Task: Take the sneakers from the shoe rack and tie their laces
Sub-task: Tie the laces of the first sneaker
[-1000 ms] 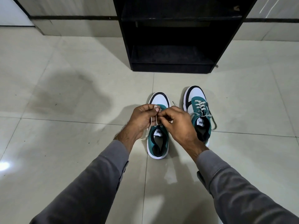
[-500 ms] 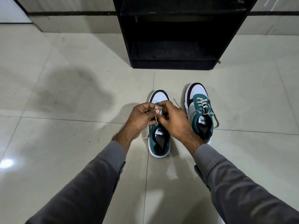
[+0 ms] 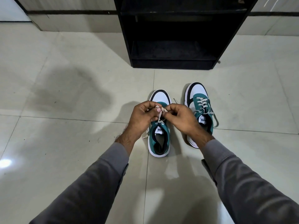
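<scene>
Both hands work over one sneaker: the left hand (image 3: 142,116) and the right hand (image 3: 181,118) each curl their fingers and pinch a strand of the lace (image 3: 160,114), knuckles nearly touching above the tongue. Grey sleeves (image 3: 90,188) cover both forearms.

By size, the pale tiled floor (image 3: 64,126) fills the view, with a person's shadow at about 10 o'clock from the hands. At 12 o'clock stands one black shoe rack (image 3: 174,38), open-fronted, with two shelves visible, both dark inside.

Two sneakers sit on the floor in front of the rack, toes pointing toward it. Each is teal with a white toe cap edged in black, a white sole and a white tongue label with dark lettering. The left sneaker (image 3: 159,136) lies directly under the hands; its lace rises from the top eyelets into the pinching fingers, and one loose end trails onto the floor at its 9 o'clock side. The right sneaker (image 3: 199,104) stands just beside it at 2 o'clock, a little farther forward, its heel partly hidden by the right wrist. Its pale laces (image 3: 202,104) cross the eyelets in rows, with a loop hanging down its outer side.
</scene>
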